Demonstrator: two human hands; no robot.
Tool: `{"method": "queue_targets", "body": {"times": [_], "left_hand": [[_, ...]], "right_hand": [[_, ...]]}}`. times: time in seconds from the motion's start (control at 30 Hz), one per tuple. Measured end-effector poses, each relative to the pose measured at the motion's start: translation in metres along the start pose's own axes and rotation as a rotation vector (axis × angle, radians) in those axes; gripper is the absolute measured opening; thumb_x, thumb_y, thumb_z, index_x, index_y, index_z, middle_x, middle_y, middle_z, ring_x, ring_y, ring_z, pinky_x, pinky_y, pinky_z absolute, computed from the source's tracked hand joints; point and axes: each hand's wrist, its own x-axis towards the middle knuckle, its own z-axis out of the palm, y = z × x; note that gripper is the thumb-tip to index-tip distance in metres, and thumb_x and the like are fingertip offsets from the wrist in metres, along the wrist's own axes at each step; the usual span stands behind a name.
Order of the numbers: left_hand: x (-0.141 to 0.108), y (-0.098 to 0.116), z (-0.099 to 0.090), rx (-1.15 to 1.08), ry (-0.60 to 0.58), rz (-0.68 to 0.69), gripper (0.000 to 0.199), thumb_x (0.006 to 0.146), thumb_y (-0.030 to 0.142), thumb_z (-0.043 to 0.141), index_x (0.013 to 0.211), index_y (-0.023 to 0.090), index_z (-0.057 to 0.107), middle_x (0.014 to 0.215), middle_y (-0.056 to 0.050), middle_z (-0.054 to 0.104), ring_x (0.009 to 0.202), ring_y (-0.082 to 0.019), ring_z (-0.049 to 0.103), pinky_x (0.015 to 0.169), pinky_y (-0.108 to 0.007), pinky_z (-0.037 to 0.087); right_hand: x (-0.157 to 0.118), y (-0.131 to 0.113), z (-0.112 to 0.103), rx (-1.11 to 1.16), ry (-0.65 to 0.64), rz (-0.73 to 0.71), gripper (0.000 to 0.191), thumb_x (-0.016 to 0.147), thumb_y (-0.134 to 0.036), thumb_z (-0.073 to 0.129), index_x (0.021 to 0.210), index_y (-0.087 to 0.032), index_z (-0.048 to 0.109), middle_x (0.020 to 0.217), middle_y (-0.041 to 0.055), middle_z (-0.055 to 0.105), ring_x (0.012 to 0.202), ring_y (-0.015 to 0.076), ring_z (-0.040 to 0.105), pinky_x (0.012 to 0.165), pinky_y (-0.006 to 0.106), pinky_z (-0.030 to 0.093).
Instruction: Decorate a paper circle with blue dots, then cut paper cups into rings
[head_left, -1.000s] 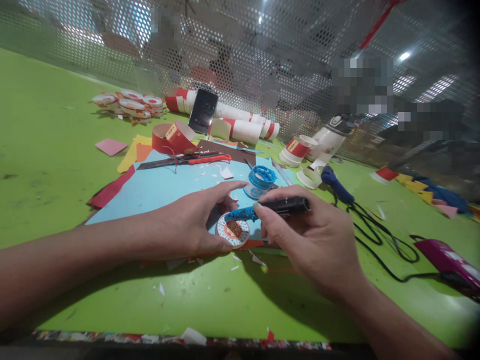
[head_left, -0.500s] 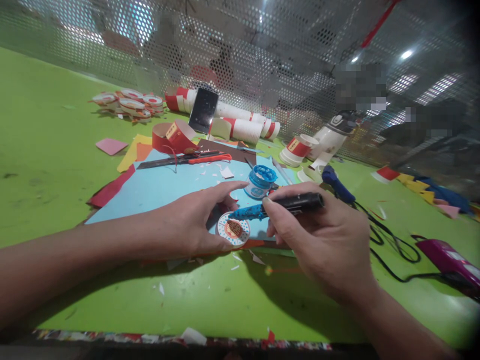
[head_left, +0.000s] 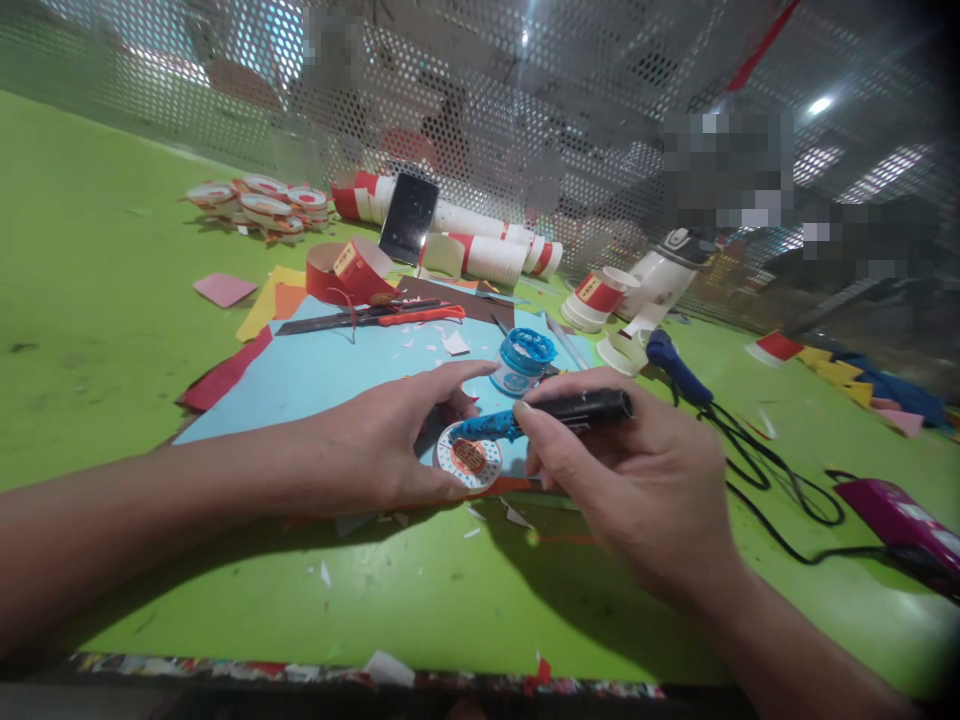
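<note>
My left hand [head_left: 390, 440] curves around a small round white disc [head_left: 484, 474], gripping its edge between thumb and fingers. Blue dots ring the disc, and an orange and brown pattern fills its middle. In my right hand [head_left: 637, 480] is a black marker [head_left: 585, 408], held like a pen. Its front end is coated in blue paint, and the tip meets the upper left part of the disc. Just beyond the hands stands an uncapped jar of blue paint [head_left: 519, 372]. Light blue paper [head_left: 322, 375] lies beneath them.
A box cutter [head_left: 322, 323] and orange-handled scissors [head_left: 427, 314] lie behind the left hand. A phone [head_left: 409, 217] leans on stacked paper cups [head_left: 487, 258]. A tilted white bottle [head_left: 664, 280] is at right, near a blue-handled tool [head_left: 679, 368] and its black cord. Paper scraps are scattered about.
My right hand has shifted slightly left with the marker, and the blue tip has moved from the upper middle of the disc towards its left edge. My left hand keeps its place.
</note>
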Motion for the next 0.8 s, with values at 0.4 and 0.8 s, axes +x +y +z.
{"method": "queue_targets", "body": {"times": [0.4, 0.8], "left_hand": [[0.0013, -0.0031, 0.0006, -0.016, 0.001, -0.007, 0.081, 0.071, 0.024, 0.071, 0.144, 0.017, 0.037, 0.074, 0.001, 0.059, 0.078, -0.021, 0.058, 0.067, -0.03, 0.045], [0.0013, -0.0028, 0.0002, -0.002, -0.018, -0.054, 0.084, 0.071, 0.027, 0.07, 0.147, 0.024, 0.034, 0.099, -0.003, 0.064, 0.071, -0.015, 0.058, 0.058, -0.024, 0.044]], "right_hand": [[-0.0002, 0.0015, -0.0017, -0.042, -0.044, -0.02, 0.008, 0.085, -0.024, 0.07, 0.083, -0.018, 0.065, 0.063, -0.0059, 0.063, 0.05, 0.0068, 0.057, 0.054, 0.021, 0.05], [0.0007, -0.0027, -0.0055, -0.11, -0.054, -0.108, 0.005, 0.083, -0.019, 0.071, 0.083, -0.017, 0.066, 0.065, -0.0063, 0.066, 0.054, 0.0052, 0.06, 0.055, 0.015, 0.05]]}}
